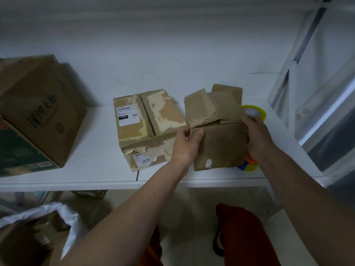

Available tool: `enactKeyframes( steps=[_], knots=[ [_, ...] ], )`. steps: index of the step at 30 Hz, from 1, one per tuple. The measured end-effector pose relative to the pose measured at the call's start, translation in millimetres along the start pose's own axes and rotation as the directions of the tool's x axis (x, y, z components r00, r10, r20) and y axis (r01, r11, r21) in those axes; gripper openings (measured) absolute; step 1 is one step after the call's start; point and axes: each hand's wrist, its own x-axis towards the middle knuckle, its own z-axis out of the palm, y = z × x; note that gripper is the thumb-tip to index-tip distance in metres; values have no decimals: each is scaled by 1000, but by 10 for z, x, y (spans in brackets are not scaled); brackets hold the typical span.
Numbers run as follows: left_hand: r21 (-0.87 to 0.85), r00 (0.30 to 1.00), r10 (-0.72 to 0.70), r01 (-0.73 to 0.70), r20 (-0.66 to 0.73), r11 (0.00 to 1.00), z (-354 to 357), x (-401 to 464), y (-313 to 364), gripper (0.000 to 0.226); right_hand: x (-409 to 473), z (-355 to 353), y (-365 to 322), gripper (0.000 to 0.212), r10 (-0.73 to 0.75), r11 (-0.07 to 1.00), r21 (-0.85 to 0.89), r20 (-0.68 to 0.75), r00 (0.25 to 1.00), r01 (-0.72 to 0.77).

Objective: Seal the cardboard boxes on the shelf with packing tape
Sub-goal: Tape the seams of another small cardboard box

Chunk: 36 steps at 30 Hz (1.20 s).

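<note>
I hold a small brown box [219, 143] with both of my hands. My left hand [185, 144] grips its left front corner, with my thumb on the front and my fingers curled around the side. My right hand [256, 135] wraps around its right side. The box sits near the front edge of the white shelf [99, 160]. Its top flaps [211, 106] are open and stick up, bent and torn.

Just behind my right hand is a yellow roll of tape [254, 112]. It is partly hidden by the box and my hand. Under my right wrist I see something orange, blue and yellow [248, 166] on the shelf, but I cannot tell what it is.

Just to the left of my box is a second box [148, 127]. Its flaps are down, it has a white label on top, and its skin is peeled in many spots. Well to the left is a big brown box [40, 110] lying tilted on the shelf.

Below the shelf on the left is a white bag [63, 214].
</note>
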Motion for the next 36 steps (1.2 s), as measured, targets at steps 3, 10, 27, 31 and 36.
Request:
enactKeyframes(
  steps=[3, 10, 27, 31, 36],
  knots=[
    [67, 999, 19, -16, -40, 998, -120, -48, -110, 43, 22, 128, 228, 31, 31, 999, 25, 42, 999, -32],
    [184, 985, -11, 43, -173, 982, -562, -42, -319, 44, -222, 492, 670, 37, 83, 994, 71, 86, 993, -89],
    [277, 889, 12, 129, -458, 952, -1249, -60, -385, 36, -447, 1257, 846, 26, 103, 987, -148, 311, 945, -59],
    [354, 956, 29, 80, -291, 932, -823, -264, -464, 29, -101, 966, 636, 28, 4, 968, -247, 203, 979, 47],
    [533, 997, 80, -57, -19, 844, -463, -324, -571, 23, 261, 691, 526, 39, -11, 924, -374, 168, 986, 74]
  ],
)
